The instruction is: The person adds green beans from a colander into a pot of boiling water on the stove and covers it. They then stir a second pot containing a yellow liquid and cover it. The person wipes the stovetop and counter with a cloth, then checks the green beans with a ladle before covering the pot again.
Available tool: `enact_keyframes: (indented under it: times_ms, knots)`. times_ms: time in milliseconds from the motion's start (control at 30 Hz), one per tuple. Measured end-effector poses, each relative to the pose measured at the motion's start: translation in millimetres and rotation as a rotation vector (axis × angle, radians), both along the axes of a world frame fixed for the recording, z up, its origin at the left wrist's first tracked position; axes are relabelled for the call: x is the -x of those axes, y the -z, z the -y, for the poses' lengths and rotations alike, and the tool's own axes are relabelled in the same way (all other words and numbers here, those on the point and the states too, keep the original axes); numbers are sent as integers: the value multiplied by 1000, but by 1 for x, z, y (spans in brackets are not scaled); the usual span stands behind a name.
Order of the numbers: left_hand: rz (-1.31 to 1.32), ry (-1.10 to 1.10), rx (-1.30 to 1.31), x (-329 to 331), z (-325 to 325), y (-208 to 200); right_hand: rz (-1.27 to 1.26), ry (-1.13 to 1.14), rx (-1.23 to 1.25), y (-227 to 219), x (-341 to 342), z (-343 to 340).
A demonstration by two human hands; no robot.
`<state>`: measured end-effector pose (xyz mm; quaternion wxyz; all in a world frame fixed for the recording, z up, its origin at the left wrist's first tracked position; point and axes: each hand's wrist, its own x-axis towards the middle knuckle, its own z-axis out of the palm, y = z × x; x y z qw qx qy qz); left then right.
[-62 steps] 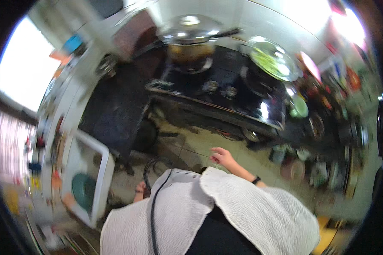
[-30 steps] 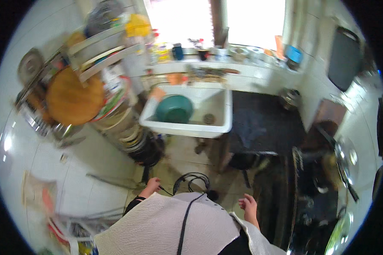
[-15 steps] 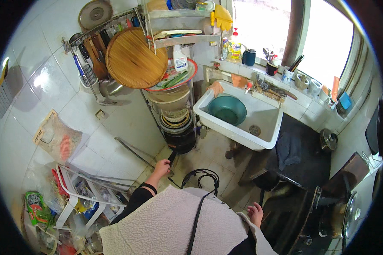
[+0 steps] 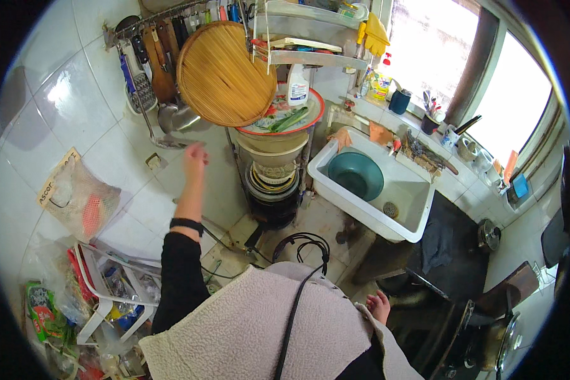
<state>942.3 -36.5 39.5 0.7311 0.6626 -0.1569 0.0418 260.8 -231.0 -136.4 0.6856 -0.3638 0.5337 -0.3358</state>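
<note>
- The left hand [image 4: 195, 154], low by the floor half a second ago, is now raised with open fingers toward the hanging ladle [image 4: 171, 120] and round bamboo tray [image 4: 225, 73].
- The right hand [image 4: 380, 306] stays low at the person's side.
- The view has closed in on the wall rack [image 4: 171, 16] and sink [image 4: 367, 202].

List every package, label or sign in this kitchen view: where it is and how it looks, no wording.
White spray bottle with blue label: on the rack shelf, behind the round plate.
Yellow liquid bottle with red cap: on the windowsill ledge.
Tan cardboard header on a clear plastic bag: hanging on the tiled wall, left.
Green printed snack packet: low left, by the white rack.
</note>
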Motion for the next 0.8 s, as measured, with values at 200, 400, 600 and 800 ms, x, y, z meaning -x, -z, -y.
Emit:
enact_keyframes:
  times_ms: [200,400,600,800]
  knots:
    - [-245,-333,43,-93,22,-48,8,31,2,4,-22,1]
    - [-314,-426,295,-118,55,-45,-24,33,-19,7,-37,-3]
    - [-329,-547,639,-120,58,-33,-48,63,-46,9,-49,-6]
    - [-325,-409,804,-111,34,-27,-61,46,-32,15,-58,-3]
